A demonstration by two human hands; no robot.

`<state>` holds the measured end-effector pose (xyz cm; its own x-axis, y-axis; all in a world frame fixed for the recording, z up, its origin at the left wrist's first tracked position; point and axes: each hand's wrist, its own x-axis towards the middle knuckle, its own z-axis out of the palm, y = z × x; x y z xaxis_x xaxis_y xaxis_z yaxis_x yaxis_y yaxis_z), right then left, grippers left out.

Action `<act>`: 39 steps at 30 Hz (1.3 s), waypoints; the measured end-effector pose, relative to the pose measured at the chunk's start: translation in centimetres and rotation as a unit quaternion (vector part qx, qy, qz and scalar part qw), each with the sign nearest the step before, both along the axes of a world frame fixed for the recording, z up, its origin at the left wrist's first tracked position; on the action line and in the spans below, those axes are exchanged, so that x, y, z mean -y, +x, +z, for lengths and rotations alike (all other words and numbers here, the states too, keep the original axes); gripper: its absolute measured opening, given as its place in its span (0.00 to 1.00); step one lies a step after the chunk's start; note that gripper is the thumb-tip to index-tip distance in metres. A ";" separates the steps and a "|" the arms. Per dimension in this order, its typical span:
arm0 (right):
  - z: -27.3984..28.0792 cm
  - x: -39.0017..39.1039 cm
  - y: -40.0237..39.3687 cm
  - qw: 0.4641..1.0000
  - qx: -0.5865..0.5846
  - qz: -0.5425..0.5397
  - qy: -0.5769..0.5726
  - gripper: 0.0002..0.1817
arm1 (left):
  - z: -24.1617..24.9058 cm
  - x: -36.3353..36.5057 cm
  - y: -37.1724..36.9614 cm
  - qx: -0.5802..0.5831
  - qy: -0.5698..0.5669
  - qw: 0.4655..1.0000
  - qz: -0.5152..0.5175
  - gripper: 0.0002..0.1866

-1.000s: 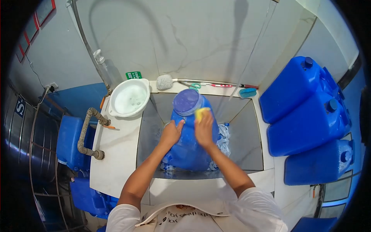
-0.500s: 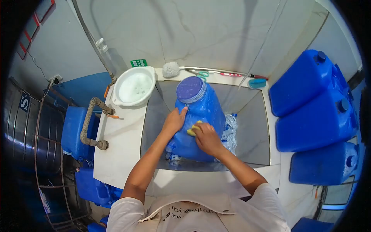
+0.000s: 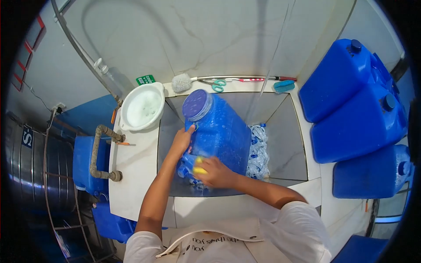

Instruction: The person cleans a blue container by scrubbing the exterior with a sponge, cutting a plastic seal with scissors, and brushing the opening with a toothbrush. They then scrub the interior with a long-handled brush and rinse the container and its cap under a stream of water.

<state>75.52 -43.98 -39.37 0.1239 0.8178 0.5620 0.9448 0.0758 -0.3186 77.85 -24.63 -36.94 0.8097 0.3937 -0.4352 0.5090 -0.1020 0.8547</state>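
- My L hand [image 3: 182, 141] is at the upper L side of the blue jug [image 3: 226, 136], thumb laid on it just below the neck; other fingers mostly hidden, so can't tell how far they're curled.
- My R hand [image 3: 217, 172], lower & nearer me, is pinching a yellow sponge [image 3: 200, 165] b/w thumb & fingers; bit blurred.
- Jug's in the grey sink [image 3: 287, 144], to the R of my L hand & just ahead of my R; purple cap [image 3: 194, 104] is just beyond my L thumb.
- Sponge is by the jug's low L side, below my L hand; can't tell if it's pressed on.
- Clear plastic bundle [image 3: 258, 153] w/ bits of blue: in sink, R of my R hand.
- White basin [image 3: 124, 115] w/ suds: up & L of my L hand, on the ledge.
- Fluffy white brush [image 3: 181, 82], teal-handled scissors [image 3: 218, 85] & blue scrubber [image 3: 284, 87]: back ledge, well beyond both hands.
- 3 more blue containers [image 3: 351, 127]: far R of my R hand.
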 end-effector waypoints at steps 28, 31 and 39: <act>-24.4 5.5 5.6 0.843 0.023 -0.521 -0.131 0.21 | -5.7 -4.7 -5.0 -0.079 -0.053 0.984 0.148 0.24; -10.8 2.7 -0.3 0.953 -0.222 -0.200 -0.047 0.32 | -6.0 -4.5 -5.2 -0.081 -0.053 0.983 0.154 0.24; -17.9 -1.8 19.0 0.864 -0.314 -0.390 -0.059 0.19 | -6.1 -4.3 -5.6 -0.073 0.015 0.986 0.147 0.24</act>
